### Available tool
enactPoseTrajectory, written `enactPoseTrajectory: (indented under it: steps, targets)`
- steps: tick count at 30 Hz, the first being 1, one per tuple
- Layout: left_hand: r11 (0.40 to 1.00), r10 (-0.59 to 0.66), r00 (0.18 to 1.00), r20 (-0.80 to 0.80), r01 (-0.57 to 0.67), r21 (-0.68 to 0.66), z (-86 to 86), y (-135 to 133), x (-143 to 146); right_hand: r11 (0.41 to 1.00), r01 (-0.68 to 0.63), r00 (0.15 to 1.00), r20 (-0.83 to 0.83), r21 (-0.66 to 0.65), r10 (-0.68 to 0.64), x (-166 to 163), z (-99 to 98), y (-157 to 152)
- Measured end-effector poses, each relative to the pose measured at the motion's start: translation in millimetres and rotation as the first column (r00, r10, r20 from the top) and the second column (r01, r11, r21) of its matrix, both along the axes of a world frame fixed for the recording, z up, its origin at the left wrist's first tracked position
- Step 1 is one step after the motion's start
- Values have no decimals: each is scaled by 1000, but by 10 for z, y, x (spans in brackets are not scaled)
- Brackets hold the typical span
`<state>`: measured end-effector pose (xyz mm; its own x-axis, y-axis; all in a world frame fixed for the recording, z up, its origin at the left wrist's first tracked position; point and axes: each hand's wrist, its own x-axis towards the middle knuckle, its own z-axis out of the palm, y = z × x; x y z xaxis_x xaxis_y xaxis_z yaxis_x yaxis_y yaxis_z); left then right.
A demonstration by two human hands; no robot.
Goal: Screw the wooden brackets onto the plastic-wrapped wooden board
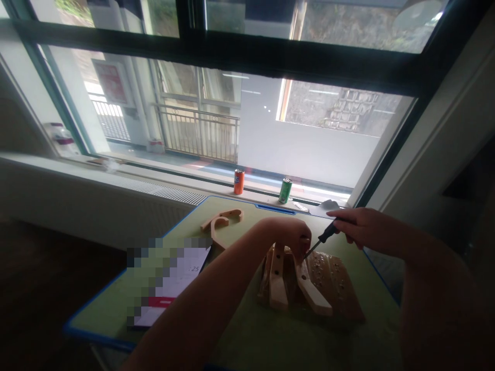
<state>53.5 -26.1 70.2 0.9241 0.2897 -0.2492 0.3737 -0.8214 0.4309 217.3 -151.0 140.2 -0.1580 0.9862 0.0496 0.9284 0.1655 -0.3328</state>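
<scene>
One screwdriver [328,231] is gripped in the right hand [359,226], tip by the right-hand wooden piece [315,298], right on the tabletop [247,340]; the left hand [290,232] curls there, hold unclear; apparently screw-turning, calling for a steady, aligned tip

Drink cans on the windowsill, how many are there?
2: an orange can standing on the windowsill, and a green can standing to its right on the same sill. No others are visible there.
</scene>
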Motion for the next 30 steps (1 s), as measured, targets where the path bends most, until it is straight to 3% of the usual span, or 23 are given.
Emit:
enactPoseTrajectory:
  steps: [4, 7, 12, 16, 20, 23, 26, 30]
  targets:
    - [998, 24, 999, -30, -25, -59, -11, 16, -1, 994, 68, 997, 48, -90, -63, 48, 33, -47]
    - [996, 43, 998, -37, -46, -70, -13, 20, -6, 993, 113, 990, 85, -40, -109, 15, 21, -27]
    - [1000, -3, 1000, 11, 3, 4, -47, 56, 6, 993, 24, 996, 82, 115, -33, -75, 5, -16]
    - [999, -17, 1000, 18, 17, -26, -61, 63, 14, 994, -43, 991, 129, 97, 30, -21, 16, -35]
    - [1000, 3, 1000, 17, -3, -13, -51, 52, 10, 996, 71, 993, 96, -53, -66, 42, 8, 0]
    - [1000, 5, 1000, 20, -4, -25, -54, 53, 10, 986, 167, 977, 133, -11, -164, 20, -15, 56]
    - [999, 21, 1000, 5, -20, -42, -74, 66, 17, 989, 115, 984, 129, 97, -127, -41, -29, 80]
    - [998, 23, 1000, -3, -23, -60, -94, 80, 26, 991, 3, 994, 105, 131, -17, -85, -5, 25]
